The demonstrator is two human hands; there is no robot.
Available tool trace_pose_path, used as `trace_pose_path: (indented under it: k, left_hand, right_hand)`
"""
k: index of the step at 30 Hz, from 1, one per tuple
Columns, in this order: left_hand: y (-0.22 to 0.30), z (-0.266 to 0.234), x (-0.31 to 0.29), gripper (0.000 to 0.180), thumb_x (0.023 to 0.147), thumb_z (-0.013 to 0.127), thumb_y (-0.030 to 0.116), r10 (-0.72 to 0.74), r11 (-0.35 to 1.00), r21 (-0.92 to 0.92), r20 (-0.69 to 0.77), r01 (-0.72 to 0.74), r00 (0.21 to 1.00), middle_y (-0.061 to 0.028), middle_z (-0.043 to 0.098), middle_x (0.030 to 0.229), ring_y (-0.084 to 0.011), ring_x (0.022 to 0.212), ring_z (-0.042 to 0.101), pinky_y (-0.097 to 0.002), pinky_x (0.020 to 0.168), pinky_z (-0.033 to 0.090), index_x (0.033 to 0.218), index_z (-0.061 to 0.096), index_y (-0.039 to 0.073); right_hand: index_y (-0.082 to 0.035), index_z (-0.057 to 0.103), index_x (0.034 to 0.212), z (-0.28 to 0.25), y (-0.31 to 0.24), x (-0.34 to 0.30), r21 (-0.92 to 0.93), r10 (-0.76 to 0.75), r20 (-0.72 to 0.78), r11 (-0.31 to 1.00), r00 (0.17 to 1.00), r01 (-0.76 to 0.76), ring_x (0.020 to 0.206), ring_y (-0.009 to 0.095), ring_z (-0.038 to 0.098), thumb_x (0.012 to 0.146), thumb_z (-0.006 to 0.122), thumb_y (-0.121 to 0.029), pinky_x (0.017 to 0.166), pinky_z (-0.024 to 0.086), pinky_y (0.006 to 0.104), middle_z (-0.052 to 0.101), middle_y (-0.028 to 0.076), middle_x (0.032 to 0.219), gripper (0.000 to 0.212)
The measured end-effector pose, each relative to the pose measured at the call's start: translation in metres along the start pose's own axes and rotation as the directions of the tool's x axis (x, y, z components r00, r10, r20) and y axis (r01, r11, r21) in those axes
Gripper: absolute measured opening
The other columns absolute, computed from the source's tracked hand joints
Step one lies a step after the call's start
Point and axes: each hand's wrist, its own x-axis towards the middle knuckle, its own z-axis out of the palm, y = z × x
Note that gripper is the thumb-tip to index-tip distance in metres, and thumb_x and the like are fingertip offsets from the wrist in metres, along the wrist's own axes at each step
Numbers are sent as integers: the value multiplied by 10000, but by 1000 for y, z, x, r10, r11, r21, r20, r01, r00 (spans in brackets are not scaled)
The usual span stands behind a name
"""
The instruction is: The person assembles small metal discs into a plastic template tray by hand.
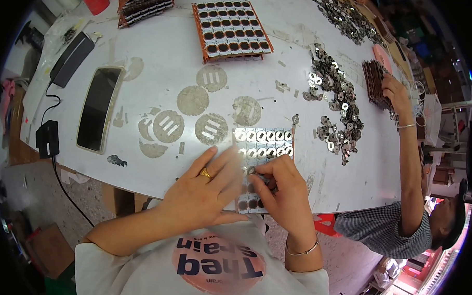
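Note:
Below me at the table's near edge lies a panel (263, 144) with rows of round cells. Its far rows carry shiny metal discs with slots, while dark round cells show in the nearest row. My right hand (284, 193) is closed in a pinch over the panel's middle, with a small round metal piece (252, 170) at the fingertips. My left hand (206, 185), wearing a gold ring, reaches over the panel's left side. Its thumb stands apart from its stretched fingers, whose tips are smeared by motion and may touch the panel. Both hands hide the panel's middle rows.
A stack of similar panels (232, 30) lies at the far middle, another stack (142, 6) left of it. Loose metal pieces (341, 112) are heaped on the right. A phone (99, 109) lies left. At right, a co-worker's hand (396, 93) holds a dark panel stack (376, 85).

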Motion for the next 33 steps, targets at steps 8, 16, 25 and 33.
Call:
trace_pose_path:
  k: [8,16,25,33]
  left_hand:
    - [-5,1,-2,886,768,871,639,-41,993,-114,-22,38,999,-199,518,1519,-368,1495,497,-557,1241,351,1338,624,8]
    - [2,-2,6,824,742,874,619,-50,999,-16,24,50,998,-153,580,1434,-320,1496,480,-540,1241,349,1379,682,134]
    - [1,2,2,855,742,888,582,-61,998,-33,-3,61,998,-147,555,1501,-353,1495,473,-553,1251,350,1378,655,61]
    - [0,-5,5,834,732,904,551,-58,995,-78,15,59,998,-144,536,1521,-349,1506,457,-558,1258,339,1383,665,88]
  right_hand:
    - [-65,692,1121,-12,-2,4,-42,-5,90,999,996,9,820,343,688,908,789,-66,712,562,427,652,138,1020,234]
    - [-15,685,1235,-47,27,53,-489,-295,-233,859,927,150,961,338,677,969,670,-2,811,570,390,724,157,1078,267]
    - [-37,739,1232,-49,46,71,-359,-315,-168,902,934,240,866,303,684,925,691,34,806,583,356,696,137,1031,319]
    - [-61,739,1238,-45,14,23,40,-201,149,979,968,198,825,216,658,931,697,63,713,532,316,630,94,932,334]
